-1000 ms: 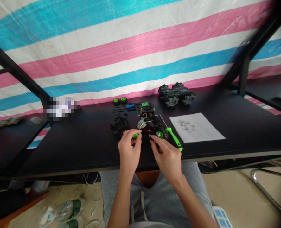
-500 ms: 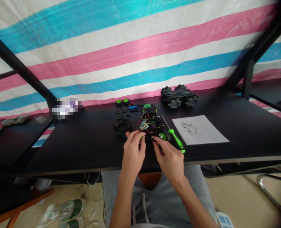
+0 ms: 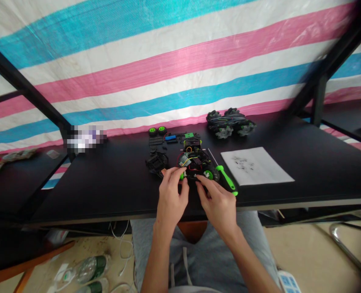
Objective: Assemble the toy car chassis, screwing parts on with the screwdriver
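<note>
A partly dismantled toy car chassis [image 3: 195, 160], with bare wires and green-hubbed wheels, lies near the table's front edge. My left hand [image 3: 171, 193] is curled at its near left corner, thumb and fingers about a green wheel hub. At the near edge, my right hand [image 3: 218, 199] pinches the chassis close to a small white part. My fingertips hide some of that edge. Just right of the chassis lies a screwdriver [image 3: 227, 179] with a green handle. A black plastic shell [image 3: 156, 162] sits to the left, beside my left fingers.
Two loose wheels [image 3: 157, 130], a blue battery-like block [image 3: 170, 138] and a green part [image 3: 189, 135] lie behind. A complete toy car [image 3: 230, 124] stands at the back right. White paper [image 3: 268, 171] bears several small dark pieces. Black frame posts [image 3: 319, 99] flank the table.
My left thumb and fingers have shifted slightly and parted a little, showing more of the green wheel hub. The right hand stays nearly still.
</note>
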A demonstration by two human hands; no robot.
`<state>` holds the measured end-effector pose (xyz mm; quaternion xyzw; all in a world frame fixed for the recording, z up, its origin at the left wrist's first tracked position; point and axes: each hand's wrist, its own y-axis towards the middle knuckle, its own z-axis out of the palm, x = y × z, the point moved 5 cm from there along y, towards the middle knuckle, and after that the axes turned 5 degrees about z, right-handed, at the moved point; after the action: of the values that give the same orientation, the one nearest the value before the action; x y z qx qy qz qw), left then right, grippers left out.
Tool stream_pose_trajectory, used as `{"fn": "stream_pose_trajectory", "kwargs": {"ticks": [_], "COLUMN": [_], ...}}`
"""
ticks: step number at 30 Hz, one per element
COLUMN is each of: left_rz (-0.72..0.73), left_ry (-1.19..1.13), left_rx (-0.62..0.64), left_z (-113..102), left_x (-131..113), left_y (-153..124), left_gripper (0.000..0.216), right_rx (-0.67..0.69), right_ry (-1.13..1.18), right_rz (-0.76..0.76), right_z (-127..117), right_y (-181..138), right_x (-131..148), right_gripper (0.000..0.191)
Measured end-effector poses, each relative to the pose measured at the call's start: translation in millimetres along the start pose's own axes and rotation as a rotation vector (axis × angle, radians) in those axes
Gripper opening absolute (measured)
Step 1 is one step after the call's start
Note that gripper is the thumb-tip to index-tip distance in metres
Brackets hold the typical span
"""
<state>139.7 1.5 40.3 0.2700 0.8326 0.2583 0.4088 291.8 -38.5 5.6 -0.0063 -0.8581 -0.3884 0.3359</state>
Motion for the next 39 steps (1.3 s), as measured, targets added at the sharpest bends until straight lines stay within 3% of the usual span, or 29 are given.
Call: {"fn": "stream_pose_trajectory", "kwargs": {"ticks": [12,21,39], "left_rz": [-0.009,-0.023,-0.045], "left_ry": [-0.019,0.013,0.018], "left_rx": [-0.006,-0.095,-0.093], "left_z": [-5.3,-12.4,-14.9], "left_x": [1.2,5.2,8.0], "left_y": [-0.1,-7.1,-10.5], "left_gripper": [0.029,0.032,0.024], "right_rx": [-0.01,-0.02,-0.028], "right_ry": [-0.01,-0.015,-0.019], "right_rz": [-0.038,-0.064,-0.098], "right_z": [-2.1,-2.8,-4.3], "right_y": [0.8,0.7,0.4], "right_x": [3.2,3.2,3.6], "right_gripper": [0.022,0.021,0.02]}}
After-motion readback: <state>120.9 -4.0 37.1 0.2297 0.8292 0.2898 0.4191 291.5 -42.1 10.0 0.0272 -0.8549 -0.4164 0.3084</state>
